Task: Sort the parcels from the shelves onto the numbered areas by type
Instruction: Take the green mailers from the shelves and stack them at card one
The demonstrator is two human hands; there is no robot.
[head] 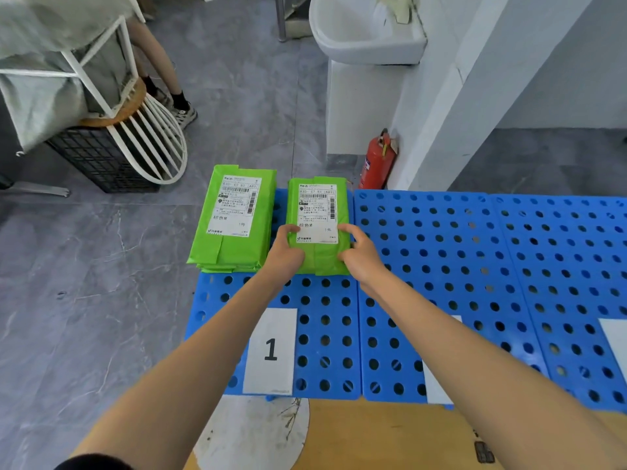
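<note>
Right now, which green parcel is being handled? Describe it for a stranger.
Find the blue perforated panel with the sheet marked 1. At its far end two green parcels lie side by side. It is the right parcel, in the grip of the left hand and right hand; the left parcel lies untouched.

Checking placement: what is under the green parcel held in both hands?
The blue perforated panel shows beside the green parcel. Whether more parcels lie beneath it cannot be seen; the parcel itself covers that.

My right forearm (pixel 475 361) covers the second white paper sign (pixel 437 388), number unreadable; third white paper sign (pixel 614 337) runs off the right edge.
</note>
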